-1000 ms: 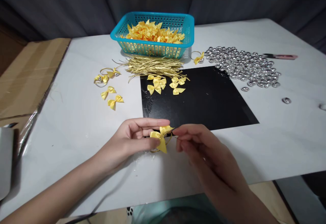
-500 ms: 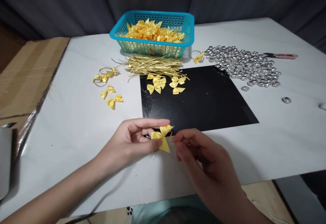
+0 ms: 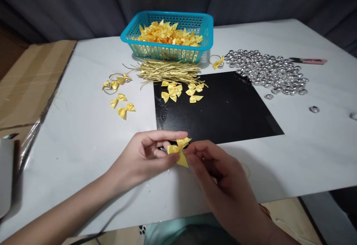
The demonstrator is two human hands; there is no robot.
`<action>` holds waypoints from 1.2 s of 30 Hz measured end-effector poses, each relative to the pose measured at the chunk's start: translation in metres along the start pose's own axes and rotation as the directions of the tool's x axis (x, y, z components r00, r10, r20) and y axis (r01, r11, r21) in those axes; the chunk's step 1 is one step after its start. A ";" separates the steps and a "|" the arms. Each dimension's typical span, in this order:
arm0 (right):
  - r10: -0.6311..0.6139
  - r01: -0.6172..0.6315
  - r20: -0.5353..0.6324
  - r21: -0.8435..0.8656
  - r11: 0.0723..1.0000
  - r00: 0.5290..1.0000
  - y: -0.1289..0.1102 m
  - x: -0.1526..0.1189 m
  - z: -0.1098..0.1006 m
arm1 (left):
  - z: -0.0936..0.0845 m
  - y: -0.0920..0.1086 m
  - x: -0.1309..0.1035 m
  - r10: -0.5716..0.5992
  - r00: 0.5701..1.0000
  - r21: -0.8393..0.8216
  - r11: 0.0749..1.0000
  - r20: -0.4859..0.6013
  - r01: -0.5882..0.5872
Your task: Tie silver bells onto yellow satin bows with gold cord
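Note:
Between thumb and forefinger, my left hand (image 3: 152, 154) holds a yellow bow (image 3: 174, 149) over the near edge of a black sheet (image 3: 223, 111). My right hand (image 3: 223, 178) is closed in a pinch at the bow's right side, where a thin gold strand shows by the fingertips. A faint loop of the strand curves out right of that hand. Several loose yellow bows (image 3: 171, 92) lie on the sheet's far left part, beside a pile of gold twist ties (image 3: 169, 71). Silver beads (image 3: 267, 70) are heaped to the right.
A blue basket (image 3: 167, 47) full of yellow bows stands at the back. Bows, some with gold ties and beads (image 3: 111, 85), lie at left. A pink-handled tool (image 3: 314, 61) rests beyond the beads. Cardboard (image 3: 36, 81) borders the white table (image 3: 83, 126) at left.
My right hand's fingertips have moved slightly left, closer against the bow. The bow has shifted a little to the right in my left hand.

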State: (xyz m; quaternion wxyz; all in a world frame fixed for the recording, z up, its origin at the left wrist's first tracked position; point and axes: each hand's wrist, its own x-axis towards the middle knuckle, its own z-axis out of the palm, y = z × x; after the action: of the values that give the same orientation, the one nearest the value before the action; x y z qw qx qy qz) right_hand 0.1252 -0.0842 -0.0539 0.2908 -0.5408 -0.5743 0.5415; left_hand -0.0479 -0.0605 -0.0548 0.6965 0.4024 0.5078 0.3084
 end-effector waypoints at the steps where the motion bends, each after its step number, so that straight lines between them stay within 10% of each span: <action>1: 0.003 -0.003 0.003 0.000 1.000 1.000 0.000 0.000 0.000 | 0.000 0.000 0.000 0.004 1.000 0.002 1.000 0.001 -0.004; 23: 0.016 -0.036 0.105 0.190 0.981 0.994 0.000 0.005 -0.004 | 0.003 0.006 -0.003 -0.002 0.999 0.068 0.998 -0.047 0.005; 36: 0.018 -0.295 0.404 0.636 0.713 0.915 0.013 0.012 -0.013 | 0.002 0.006 -0.004 -0.011 0.998 0.099 0.995 -0.066 0.018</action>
State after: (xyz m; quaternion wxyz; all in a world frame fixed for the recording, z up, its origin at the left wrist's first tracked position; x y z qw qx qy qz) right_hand 0.1382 -0.0713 -0.0657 0.3083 -0.3309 -0.3285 0.8292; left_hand -0.0468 -0.0611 -0.0473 0.6607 0.4226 0.5481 0.2906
